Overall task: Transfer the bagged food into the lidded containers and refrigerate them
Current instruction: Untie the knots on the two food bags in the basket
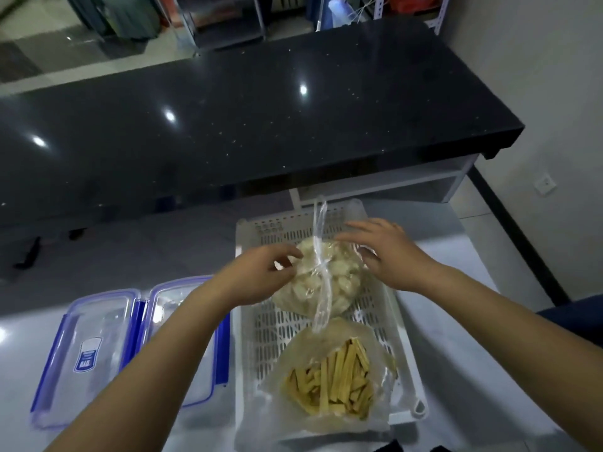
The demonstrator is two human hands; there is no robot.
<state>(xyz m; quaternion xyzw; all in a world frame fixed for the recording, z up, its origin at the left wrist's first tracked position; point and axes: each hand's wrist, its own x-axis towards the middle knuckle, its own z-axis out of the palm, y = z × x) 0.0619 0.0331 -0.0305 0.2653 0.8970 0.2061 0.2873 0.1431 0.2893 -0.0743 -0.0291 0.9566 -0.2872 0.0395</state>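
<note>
Inside the white slotted plastic basket (404,380), far end: knotted clear bag of pale chunks (326,282). My left hand (261,272) pinches it; right hand (388,252) spread, touching. I judge thin film may tear, spilling short of the blue-clipped clear containers (107,347) left.

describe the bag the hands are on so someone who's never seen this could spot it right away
Find the white slotted tray to the right of the two blue-clipped containers. Two clear bags lie in it; take the far bag, between the left hand and right hand. It holds pale white chunks, while the near bag holds yellow sticks.
</note>
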